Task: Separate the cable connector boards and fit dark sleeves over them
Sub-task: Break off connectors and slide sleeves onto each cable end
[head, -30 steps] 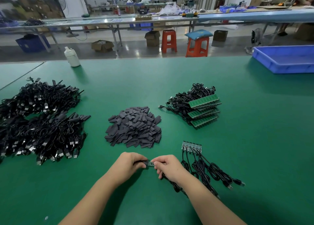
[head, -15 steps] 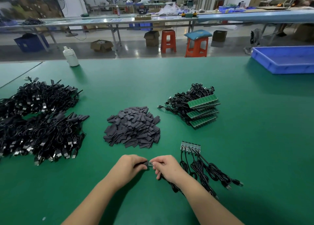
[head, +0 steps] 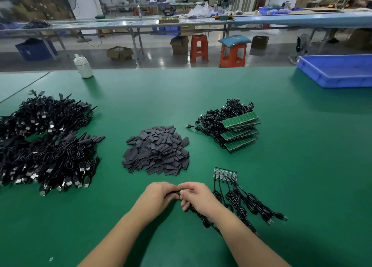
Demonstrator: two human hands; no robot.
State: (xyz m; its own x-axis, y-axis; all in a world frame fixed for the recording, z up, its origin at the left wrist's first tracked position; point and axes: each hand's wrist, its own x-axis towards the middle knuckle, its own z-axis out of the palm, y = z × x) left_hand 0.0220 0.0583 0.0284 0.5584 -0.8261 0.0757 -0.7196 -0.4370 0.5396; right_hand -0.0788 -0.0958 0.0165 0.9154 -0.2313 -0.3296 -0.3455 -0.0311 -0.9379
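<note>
My left hand (head: 159, 194) and my right hand (head: 196, 195) meet low in the middle of the green table. The left pinches a dark sleeve (head: 173, 193); the right pinches the cable's connector end against it, and the board itself is hidden between the fingers. That black cable (head: 203, 219) trails back under my right wrist. A short strip of joined connector boards (head: 225, 173) with several cables lies just right of my hands. A heap of loose dark sleeves (head: 157, 151) lies beyond my hands. A stack of green board panels (head: 240, 132) with cables sits further right.
Two large piles of black sleeved cables (head: 46, 143) fill the left of the table. A white bottle (head: 83, 65) stands at the far left edge, a blue tray (head: 338, 70) at the far right. Stools and benches stand beyond the table.
My hands have closed together. The small board that showed between my fingertips is now hidden, with the dark sleeve covering that spot.
</note>
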